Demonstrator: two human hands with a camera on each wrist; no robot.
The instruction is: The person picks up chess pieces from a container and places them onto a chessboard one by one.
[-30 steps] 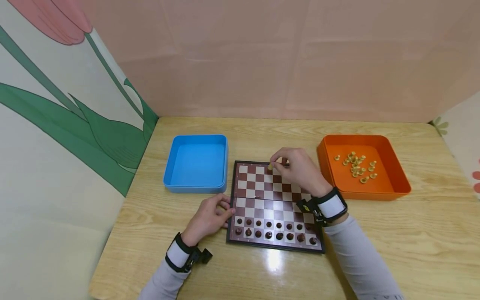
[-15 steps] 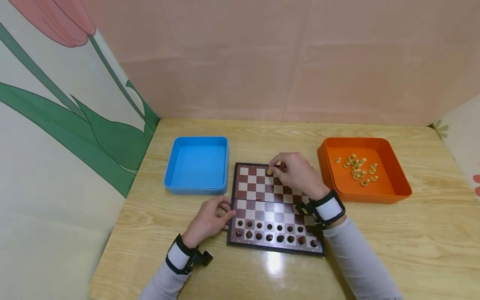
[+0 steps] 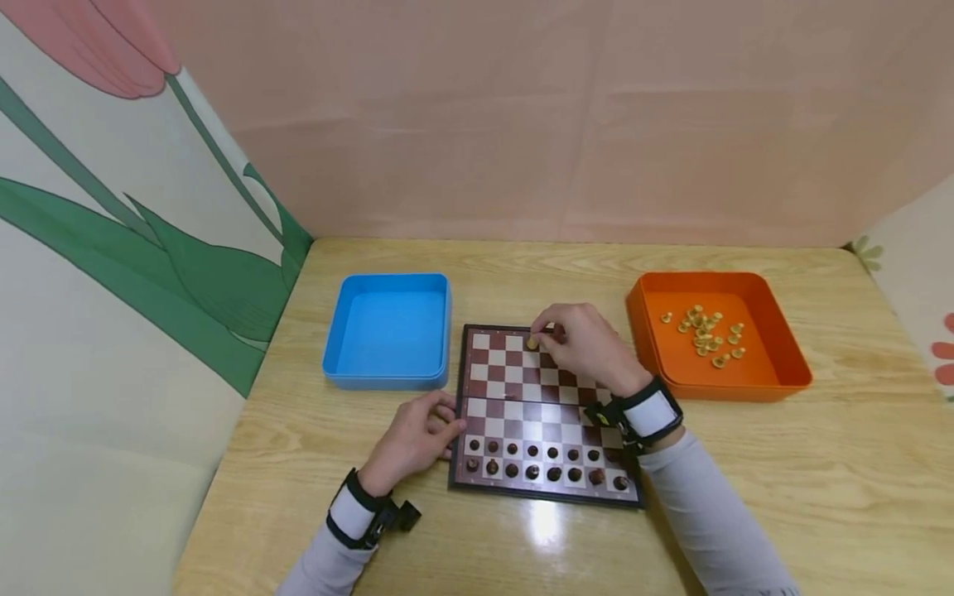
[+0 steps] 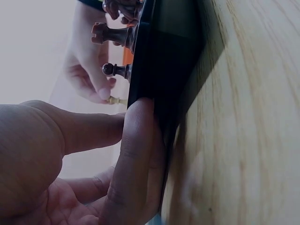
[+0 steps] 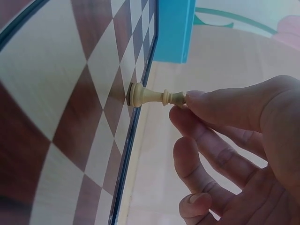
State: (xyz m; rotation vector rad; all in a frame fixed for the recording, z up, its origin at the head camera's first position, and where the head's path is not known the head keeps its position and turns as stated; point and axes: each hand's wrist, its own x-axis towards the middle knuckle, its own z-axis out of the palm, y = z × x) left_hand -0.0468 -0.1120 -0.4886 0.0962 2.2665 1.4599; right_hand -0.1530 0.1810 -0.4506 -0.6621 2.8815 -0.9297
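Observation:
My right hand (image 3: 592, 348) pinches a cream chess piece (image 5: 152, 96) by its top, between thumb and fingertips. The crown is covered, so I cannot tell king from queen. The piece stands upright, with its base at a square in the far row of the chessboard (image 3: 517, 377). At the board's left edge my left hand (image 3: 413, 434) holds the side, its thumb at the upper edge and fingers against the side. Dark chess pieces fill the two near rows; a dark rook (image 4: 115, 35) and a dark pawn (image 4: 117, 70) show closely in the left wrist view.
An orange tray (image 3: 793, 348) at the right holds several cream chess pieces (image 3: 701, 331). Left of the board's far part stands a blue tray (image 3: 387, 331) with a bare bottom. The wooden table (image 3: 857, 472) meets a pink wall covering at the back.
My right hand has come slightly nearer to me, bringing the cream piece from the board's far edge onto the far row. The left hand keeps its place at the board.

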